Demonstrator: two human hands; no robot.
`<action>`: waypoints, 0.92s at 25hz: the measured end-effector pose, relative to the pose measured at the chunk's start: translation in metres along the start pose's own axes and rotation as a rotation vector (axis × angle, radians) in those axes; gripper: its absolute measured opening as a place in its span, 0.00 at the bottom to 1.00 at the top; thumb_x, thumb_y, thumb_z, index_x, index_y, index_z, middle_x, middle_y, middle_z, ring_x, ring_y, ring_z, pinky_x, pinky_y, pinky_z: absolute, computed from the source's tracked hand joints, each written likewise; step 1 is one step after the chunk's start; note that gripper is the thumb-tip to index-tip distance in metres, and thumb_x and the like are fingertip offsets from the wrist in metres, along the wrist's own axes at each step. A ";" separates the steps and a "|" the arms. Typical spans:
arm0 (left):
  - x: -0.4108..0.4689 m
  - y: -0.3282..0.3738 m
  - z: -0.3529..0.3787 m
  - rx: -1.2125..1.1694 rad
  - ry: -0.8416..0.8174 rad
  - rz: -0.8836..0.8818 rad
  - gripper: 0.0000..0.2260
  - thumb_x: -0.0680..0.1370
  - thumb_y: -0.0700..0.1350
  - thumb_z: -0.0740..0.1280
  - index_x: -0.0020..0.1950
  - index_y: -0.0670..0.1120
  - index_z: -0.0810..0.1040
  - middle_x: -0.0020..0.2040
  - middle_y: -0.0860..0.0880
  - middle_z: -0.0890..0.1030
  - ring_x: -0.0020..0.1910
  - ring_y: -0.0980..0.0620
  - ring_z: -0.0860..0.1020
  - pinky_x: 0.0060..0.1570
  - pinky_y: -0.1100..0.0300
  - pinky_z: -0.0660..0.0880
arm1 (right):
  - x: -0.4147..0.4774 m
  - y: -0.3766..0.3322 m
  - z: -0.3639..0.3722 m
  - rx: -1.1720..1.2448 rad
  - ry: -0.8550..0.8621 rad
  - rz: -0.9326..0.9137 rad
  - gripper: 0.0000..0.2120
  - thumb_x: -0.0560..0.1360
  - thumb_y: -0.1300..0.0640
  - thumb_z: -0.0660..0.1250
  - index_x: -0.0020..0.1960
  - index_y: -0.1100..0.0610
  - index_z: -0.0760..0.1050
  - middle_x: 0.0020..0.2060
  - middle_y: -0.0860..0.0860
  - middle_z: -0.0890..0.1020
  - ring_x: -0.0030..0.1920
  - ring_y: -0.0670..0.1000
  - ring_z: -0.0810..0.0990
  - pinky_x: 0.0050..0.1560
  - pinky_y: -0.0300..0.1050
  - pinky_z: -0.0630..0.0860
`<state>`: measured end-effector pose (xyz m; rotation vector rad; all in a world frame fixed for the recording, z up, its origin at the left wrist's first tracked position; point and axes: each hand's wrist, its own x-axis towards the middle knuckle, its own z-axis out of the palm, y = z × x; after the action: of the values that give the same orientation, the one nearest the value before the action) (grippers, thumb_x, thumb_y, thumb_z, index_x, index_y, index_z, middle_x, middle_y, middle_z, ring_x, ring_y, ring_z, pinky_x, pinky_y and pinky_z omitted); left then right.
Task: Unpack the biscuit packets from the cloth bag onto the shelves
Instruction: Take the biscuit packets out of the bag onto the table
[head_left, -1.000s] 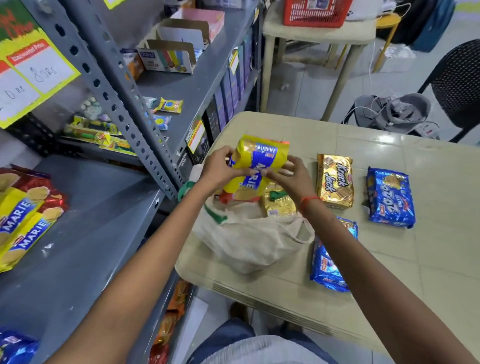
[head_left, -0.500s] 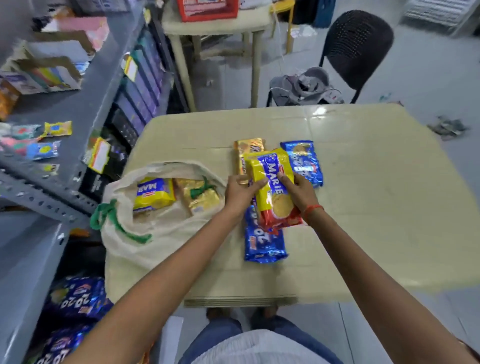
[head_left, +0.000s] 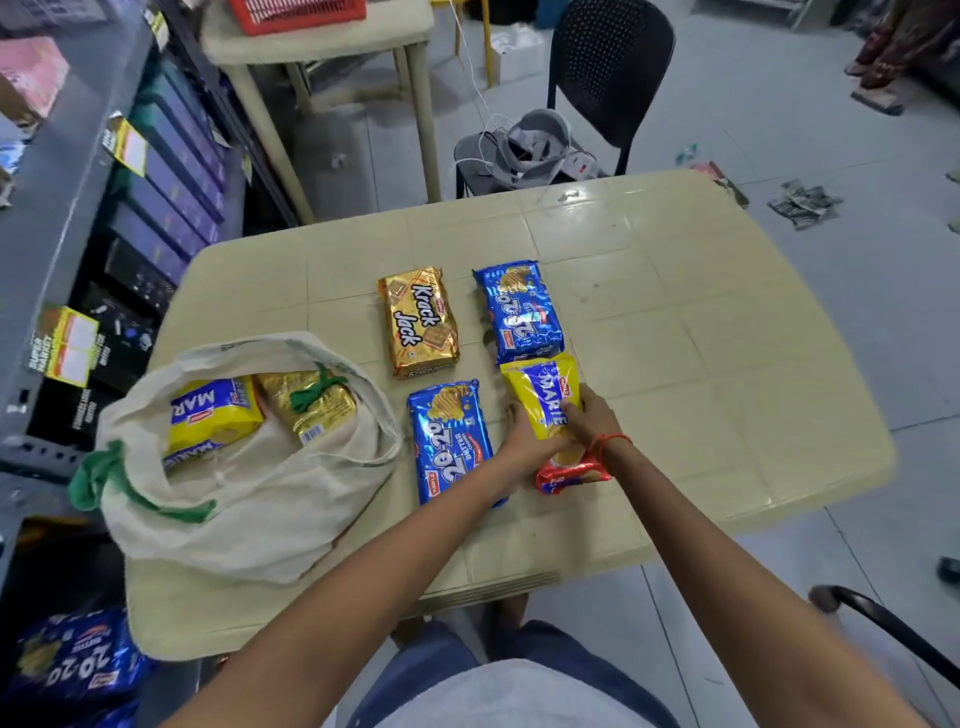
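A yellow Marie biscuit packet (head_left: 543, 395) lies on the cream table (head_left: 701, 364), right of centre. My left hand (head_left: 524, 441) grips its left side and my right hand (head_left: 592, 421) presses on its right side. The open cloth bag (head_left: 249, 499) with green ties sits at the table's left; inside it show another Marie packet (head_left: 213, 418) and a gold packet (head_left: 311, 408). A gold Krack Jack packet (head_left: 421, 322) and two blue 20-20 packets (head_left: 522, 312) (head_left: 452, 441) lie flat on the table.
Grey metal shelves (head_left: 47, 218) run along the left, with boxes, price tags and blue 20-20 packets (head_left: 72, 660) low down. Behind the table stand a black chair (head_left: 608, 67), a grey stool with cables (head_left: 524, 150) and a second table holding a red basket (head_left: 296, 13).
Both hands carried the Marie packet from above the bag rightward and down onto the table, below the far 20-20 packet. My view swung from the shelves toward the table.
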<state>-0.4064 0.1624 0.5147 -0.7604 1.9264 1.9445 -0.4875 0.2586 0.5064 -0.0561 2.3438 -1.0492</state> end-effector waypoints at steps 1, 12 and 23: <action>0.001 -0.001 0.001 0.006 -0.020 -0.002 0.36 0.70 0.40 0.74 0.73 0.45 0.58 0.66 0.44 0.75 0.61 0.47 0.76 0.61 0.55 0.73 | 0.001 0.000 0.003 -0.041 -0.002 0.006 0.19 0.77 0.57 0.61 0.65 0.65 0.68 0.62 0.64 0.76 0.61 0.64 0.75 0.61 0.54 0.72; -0.019 0.008 -0.063 -0.172 0.360 -0.009 0.07 0.77 0.38 0.63 0.41 0.45 0.77 0.41 0.45 0.81 0.36 0.52 0.79 0.39 0.62 0.75 | -0.019 -0.082 0.034 -0.120 0.260 -0.360 0.10 0.75 0.58 0.64 0.51 0.63 0.80 0.48 0.60 0.85 0.50 0.59 0.82 0.49 0.49 0.75; -0.085 -0.025 -0.255 -0.054 0.911 0.057 0.06 0.70 0.50 0.64 0.34 0.50 0.76 0.38 0.44 0.85 0.38 0.45 0.82 0.45 0.51 0.80 | -0.035 -0.199 0.179 -0.194 -0.113 -0.561 0.09 0.73 0.58 0.65 0.46 0.62 0.81 0.43 0.59 0.86 0.48 0.57 0.83 0.46 0.46 0.75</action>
<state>-0.2826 -0.0749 0.5515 -1.8622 2.3516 1.8331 -0.4036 0.0094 0.5671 -0.8643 2.3704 -1.0225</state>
